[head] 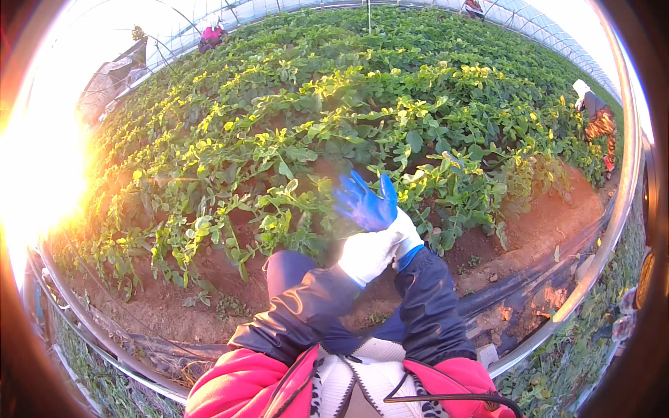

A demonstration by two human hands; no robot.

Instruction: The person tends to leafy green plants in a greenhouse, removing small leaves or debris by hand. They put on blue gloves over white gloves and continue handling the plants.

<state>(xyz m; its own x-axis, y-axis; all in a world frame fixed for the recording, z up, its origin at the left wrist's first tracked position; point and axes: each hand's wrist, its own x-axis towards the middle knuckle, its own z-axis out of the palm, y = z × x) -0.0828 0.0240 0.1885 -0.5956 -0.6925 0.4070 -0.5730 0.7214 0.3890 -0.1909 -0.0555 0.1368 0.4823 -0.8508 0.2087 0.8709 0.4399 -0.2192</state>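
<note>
Both of my hands wear work gloves with white knitted backs, over dark sleeve covers. My right hand (368,206) is raised with its blue coated palm showing and its fingers spread. Across the right wrist lies my left hand (366,256), closed on the white cuff of the right glove (410,235); its fingertips are partly hidden. Leafy green plants (282,204) stand just beyond the hands, rooted in brown soil (209,313). A dark-clad knee (287,269) shows beside the left forearm.
A metal greenhouse pipe (596,282) curves past on the right, near black plastic film (512,282) along the bed's edge. One person (598,115) bends over plants at the right; another person (211,36) crouches far left, and a third person (473,8) is at the far back.
</note>
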